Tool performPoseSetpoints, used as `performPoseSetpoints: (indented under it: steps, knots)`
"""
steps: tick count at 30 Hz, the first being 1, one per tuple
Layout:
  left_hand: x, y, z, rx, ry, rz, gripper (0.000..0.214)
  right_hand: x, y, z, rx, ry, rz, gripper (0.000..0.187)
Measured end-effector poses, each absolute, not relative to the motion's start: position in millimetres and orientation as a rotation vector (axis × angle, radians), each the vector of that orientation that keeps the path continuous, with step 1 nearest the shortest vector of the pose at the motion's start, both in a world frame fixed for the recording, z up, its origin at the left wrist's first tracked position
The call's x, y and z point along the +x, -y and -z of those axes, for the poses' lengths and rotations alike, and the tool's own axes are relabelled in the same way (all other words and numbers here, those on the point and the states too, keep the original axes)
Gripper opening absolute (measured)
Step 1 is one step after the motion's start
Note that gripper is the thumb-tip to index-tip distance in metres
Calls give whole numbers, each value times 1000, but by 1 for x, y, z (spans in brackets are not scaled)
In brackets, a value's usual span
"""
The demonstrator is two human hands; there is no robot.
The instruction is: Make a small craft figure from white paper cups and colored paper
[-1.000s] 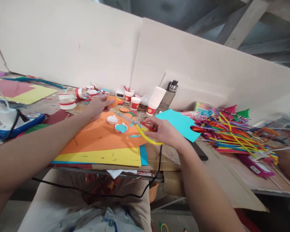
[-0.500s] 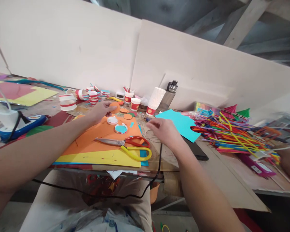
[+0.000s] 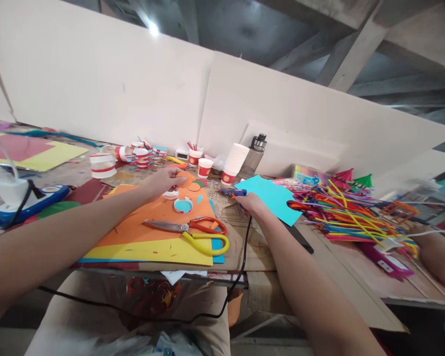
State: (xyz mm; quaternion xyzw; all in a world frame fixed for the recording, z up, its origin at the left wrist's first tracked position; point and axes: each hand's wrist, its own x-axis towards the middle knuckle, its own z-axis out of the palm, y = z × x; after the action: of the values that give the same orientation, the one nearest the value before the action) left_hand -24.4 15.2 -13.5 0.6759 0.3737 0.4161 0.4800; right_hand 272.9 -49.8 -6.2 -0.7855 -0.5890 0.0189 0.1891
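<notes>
My left hand (image 3: 163, 181) pinches an orange paper disc (image 3: 184, 178) above the orange sheet (image 3: 148, 222). Just below it lie a white ring (image 3: 170, 194) and a white ring with a blue centre (image 3: 183, 204). My right hand (image 3: 249, 202) is closed round a blue glue gun (image 3: 233, 192) at the edge of the cyan sheet (image 3: 272, 197); its black cord (image 3: 241, 267) hangs over the table edge. Red-and-yellow scissors (image 3: 193, 231) lie flat on the orange and yellow (image 3: 148, 251) sheets.
Paper cups (image 3: 204, 168), a cup stack (image 3: 234, 160) and a bottle (image 3: 252, 154) stand by the back wall. Striped cup rings (image 3: 102, 165) lie at the left, next to a blue device with a white plug (image 3: 11, 190). Several coloured sticks (image 3: 348, 212) are heaped at the right. Another person's arm (image 3: 435, 257) shows far right.
My right hand put the scissors down on the paper, then reached further back and closed on the glue gun. My left hand kept the orange disc and stayed roughly in place.
</notes>
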Motion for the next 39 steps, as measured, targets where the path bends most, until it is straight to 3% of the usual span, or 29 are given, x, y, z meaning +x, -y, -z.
performPoseSetpoints:
  steps: [4,9,12,17,21,39]
  knots:
    - [-12,-20,3,1614,-864,-1018,33,282,47,5,-2037,1498,-254,25]
    - [0,-13,-6,1519,-870,-1021,33,259,60,-5,-1667,1503,-356,41]
    - [-3,-8,-2,1543,-905,-1029,32,237,74,-9,-1310,1554,-575,35]
    - [-10,-1,2,1650,-939,-1020,23,217,91,-7,-1392,1692,-511,21]
    - [-7,6,-2,1645,-974,-1028,25,215,94,-5,-1465,1784,-344,23]
    - [-4,12,-5,1628,-953,-980,22,221,87,1,-1417,1829,-200,35]
